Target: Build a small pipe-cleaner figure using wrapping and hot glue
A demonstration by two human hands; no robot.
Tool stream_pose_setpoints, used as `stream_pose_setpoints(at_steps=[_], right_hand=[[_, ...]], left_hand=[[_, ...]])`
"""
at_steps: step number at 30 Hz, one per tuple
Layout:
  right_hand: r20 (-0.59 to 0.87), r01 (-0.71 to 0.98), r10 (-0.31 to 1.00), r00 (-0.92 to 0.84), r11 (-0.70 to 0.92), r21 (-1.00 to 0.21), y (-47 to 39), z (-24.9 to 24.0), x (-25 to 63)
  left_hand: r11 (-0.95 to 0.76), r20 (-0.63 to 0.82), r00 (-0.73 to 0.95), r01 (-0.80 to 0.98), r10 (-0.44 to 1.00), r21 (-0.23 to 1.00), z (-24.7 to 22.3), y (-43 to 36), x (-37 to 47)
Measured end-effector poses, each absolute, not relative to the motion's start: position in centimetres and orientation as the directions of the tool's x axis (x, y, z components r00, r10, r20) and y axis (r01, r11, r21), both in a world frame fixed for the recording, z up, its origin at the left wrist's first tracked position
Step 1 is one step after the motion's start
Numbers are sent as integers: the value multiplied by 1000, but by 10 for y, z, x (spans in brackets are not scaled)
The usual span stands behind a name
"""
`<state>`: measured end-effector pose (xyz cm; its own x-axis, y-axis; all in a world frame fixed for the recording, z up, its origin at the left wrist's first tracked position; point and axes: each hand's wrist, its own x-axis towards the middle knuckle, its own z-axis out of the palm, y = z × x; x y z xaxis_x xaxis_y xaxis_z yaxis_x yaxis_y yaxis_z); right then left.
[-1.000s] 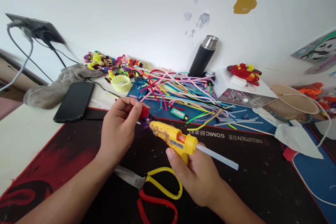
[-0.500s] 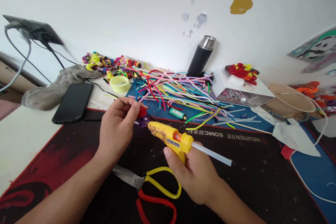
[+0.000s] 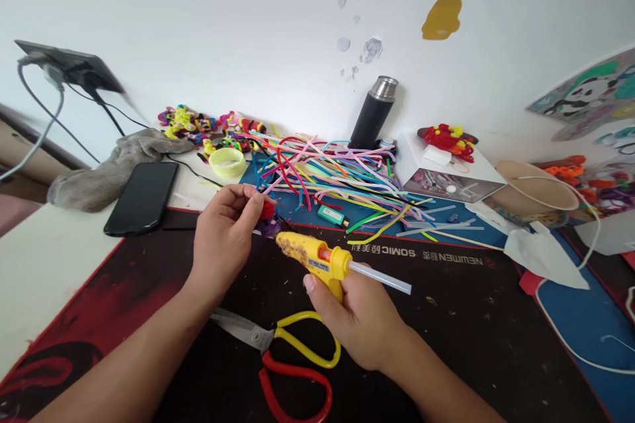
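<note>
My left hand (image 3: 225,231) pinches a small red and purple fuzzy piece (image 3: 269,219) between thumb and fingers; part of the piece is hidden behind them. My right hand (image 3: 360,317) is wrapped round the handle of a yellow glue gun (image 3: 312,254). A clear glue stick (image 3: 380,277) juts out of the gun's back end. The nozzle points left and is close to the purple part; whether they touch I cannot tell. Below the hands lie scissors (image 3: 268,338) with one yellow and one red handle, on the dark mat (image 3: 446,344).
Many coloured pipe cleaners (image 3: 327,172) lie in a heap behind the hands, near a green lighter (image 3: 333,215). A black flask (image 3: 373,114) leans by the wall. A phone (image 3: 142,198) and a yellow-green bowl (image 3: 227,164) sit at left. At right stands a white box (image 3: 476,175).
The camera view has shifted slightly. My right hand has moved a little with the glue gun, turning it slightly. My left hand still pinches the piece, whose purple part shows more.
</note>
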<state>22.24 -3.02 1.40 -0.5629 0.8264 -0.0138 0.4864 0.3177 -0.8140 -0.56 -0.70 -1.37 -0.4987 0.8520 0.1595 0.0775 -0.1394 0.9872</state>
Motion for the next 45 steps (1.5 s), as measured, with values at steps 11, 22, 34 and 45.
stream_pose_setpoints(at_steps=[11, 22, 34, 45], right_hand=[[7, 483, 797, -604, 373, -792, -32, 0, 219], [-71, 648, 681, -729, 653, -393, -34, 3, 197], [-95, 606, 616, -782, 715, -348, -34, 9, 199], [-144, 105, 818, -557, -103, -989, -11, -10, 207]], left_hand=[[-356, 44, -718, -290, 694, 888, -3, 24, -51], [-223, 4, -525, -354, 851, 908, 0, 13, -33], [-161, 44, -392, -269, 919, 950, 12, -1, -25], [-25, -40, -212, -295, 977, 955, 7, -10, -4]])
